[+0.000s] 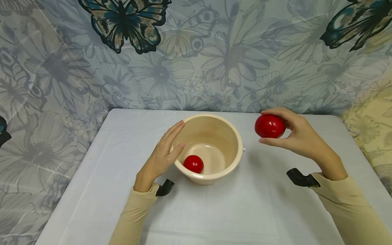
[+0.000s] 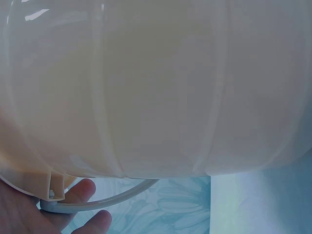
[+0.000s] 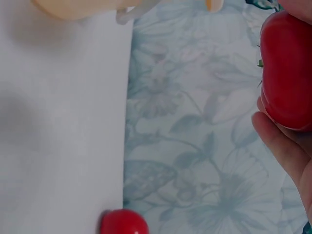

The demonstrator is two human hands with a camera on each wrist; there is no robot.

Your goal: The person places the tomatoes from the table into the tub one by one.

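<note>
R hand (image 1: 301,136) holds a red tomato (image 1: 270,126) up in the air, above the table (image 1: 260,211) toward its back-right part, just right of the bowl (image 1: 228,136). Fingers curled over the top of the tomato, thumb under it, so it's pinched between them; not touching the bowl. In the right wrist view the same tomato (image 3: 287,73) sits at the frame's right edge w/ a finger (image 3: 278,146) pressed against its lower side.

L hand (image 1: 162,154) rests flat against the outer left wall of the cream plastic bowl, fingers straight & close together, running up toward the rim; thumb tip at the rim edge. Left wrist view is almost all bowl wall (image 2: 156,87), w/ fingertips (image 2: 83,190) below it next to a thin pale wire handle (image 2: 112,199).

Bowl stands upright near the middle of the table, a bit closer to the back edge. Inside it a 2nd, smaller tomato (image 1: 193,163) lies on the bottom against the near-left wall. Right wrist view also shows a red round thing (image 3: 124,223) at the bottom edge; can't tell which it is.

Table has a white cover. Behind & to both sides hangs a floral cloth w/ butterflies (image 1: 125,23). Both sleeves (image 1: 352,204) are beige; black wrist mounts (image 1: 301,178) sit by each cuff.
</note>
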